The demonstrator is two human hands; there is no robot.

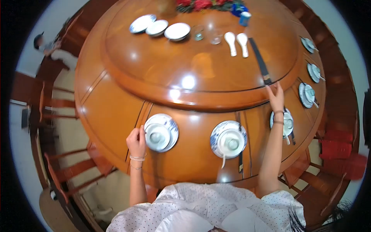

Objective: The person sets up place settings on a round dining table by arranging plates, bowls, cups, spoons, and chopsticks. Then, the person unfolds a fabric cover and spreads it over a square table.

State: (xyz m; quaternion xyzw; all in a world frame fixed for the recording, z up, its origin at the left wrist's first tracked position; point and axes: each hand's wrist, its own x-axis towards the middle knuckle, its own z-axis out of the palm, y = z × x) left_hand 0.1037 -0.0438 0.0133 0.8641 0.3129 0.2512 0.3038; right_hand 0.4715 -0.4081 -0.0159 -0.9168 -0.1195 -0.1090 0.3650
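Observation:
My right hand (275,96) reaches over the edge of the raised turntable, thumb and fingers apart, close to the near end of a pair of dark chopsticks (259,60) with a gold band. I cannot tell whether the fingertips touch them. My left hand (136,142) is closed beside the left place setting, its thumb by the rim of a blue-and-white plate (172,125). Anything inside that hand is hidden. A white bowl (165,144) with a glass (156,137) in it stands on that plate. Two white spoons (236,44) lie left of the chopsticks.
Another plate (217,129) with bowl, glass, spoon and chopsticks lies at front centre; several settings follow the right edge. Plates and bowls (177,31), two glasses (198,33), a blue cup (244,18) and flowers (203,4) stand on the turntable. Chairs (62,170) surround the table. A person (58,52) sits far left.

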